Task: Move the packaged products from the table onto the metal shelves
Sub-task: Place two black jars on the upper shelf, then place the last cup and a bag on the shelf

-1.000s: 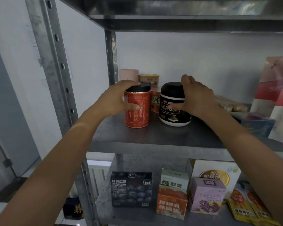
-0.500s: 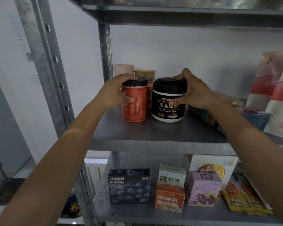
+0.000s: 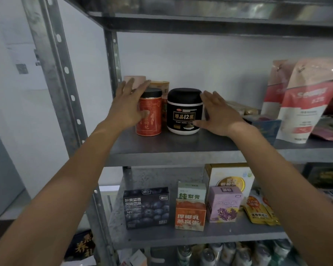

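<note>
red jar [image 3: 149, 116] upright on metal shelf [image 3: 173, 148] | black jar [image 3: 184, 112] just right | left hand [image 3: 128, 106] fingers released | right hand [image 3: 218, 114] fingers released

Red canister [image 3: 149, 116] with a black lid, printed with pale line patterning and dark characters. Black jar [image 3: 184, 112] with a black domed lid, a white base band and gold lettering. Behind them, a pale pink tube [image 3: 136, 81] and a tan-gold tin [image 3: 161, 85]. Grey metal shelf [image 3: 181, 148], dull and faintly mottled. At right, white pouches [image 3: 304, 100] banded in salmon red. Lower tier: dark navy box [image 3: 146, 207] patterned with blueberries (white lettering); orange carton [image 3: 190, 215] with white characters; white carton [image 3: 191, 191] with green characters; lilac box [image 3: 225, 204] bearing a purple motif; white box [image 3: 229, 176] with a gold disc; yellow sachets [image 3: 260, 213] marked in red.
</note>
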Demonstrator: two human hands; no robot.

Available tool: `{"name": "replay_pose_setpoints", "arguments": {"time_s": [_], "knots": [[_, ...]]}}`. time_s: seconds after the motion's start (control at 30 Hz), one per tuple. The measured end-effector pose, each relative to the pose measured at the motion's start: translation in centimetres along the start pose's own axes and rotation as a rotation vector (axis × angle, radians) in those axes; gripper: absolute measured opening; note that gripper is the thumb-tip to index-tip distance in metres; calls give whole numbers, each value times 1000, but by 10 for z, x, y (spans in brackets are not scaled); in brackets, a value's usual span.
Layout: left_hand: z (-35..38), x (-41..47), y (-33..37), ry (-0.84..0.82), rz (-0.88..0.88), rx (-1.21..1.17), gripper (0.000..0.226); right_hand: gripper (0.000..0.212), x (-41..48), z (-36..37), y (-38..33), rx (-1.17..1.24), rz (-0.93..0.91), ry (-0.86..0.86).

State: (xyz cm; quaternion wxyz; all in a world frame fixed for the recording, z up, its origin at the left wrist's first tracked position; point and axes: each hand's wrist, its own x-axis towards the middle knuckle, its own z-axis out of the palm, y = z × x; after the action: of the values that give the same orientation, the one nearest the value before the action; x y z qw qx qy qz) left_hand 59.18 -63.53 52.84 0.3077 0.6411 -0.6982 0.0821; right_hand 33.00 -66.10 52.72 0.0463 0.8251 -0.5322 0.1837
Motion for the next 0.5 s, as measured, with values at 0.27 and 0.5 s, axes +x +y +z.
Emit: {"name": "replay_pose_setpoints", "arguments": {"time_s": [0.27,0.5], "knots": [[122,-177,145,189,391,-226,44,46,-212,54,13,48,542,80],[282,-343,212,-1129,472,-25,28,46,-434,179,56,172,1190,-530]]}}
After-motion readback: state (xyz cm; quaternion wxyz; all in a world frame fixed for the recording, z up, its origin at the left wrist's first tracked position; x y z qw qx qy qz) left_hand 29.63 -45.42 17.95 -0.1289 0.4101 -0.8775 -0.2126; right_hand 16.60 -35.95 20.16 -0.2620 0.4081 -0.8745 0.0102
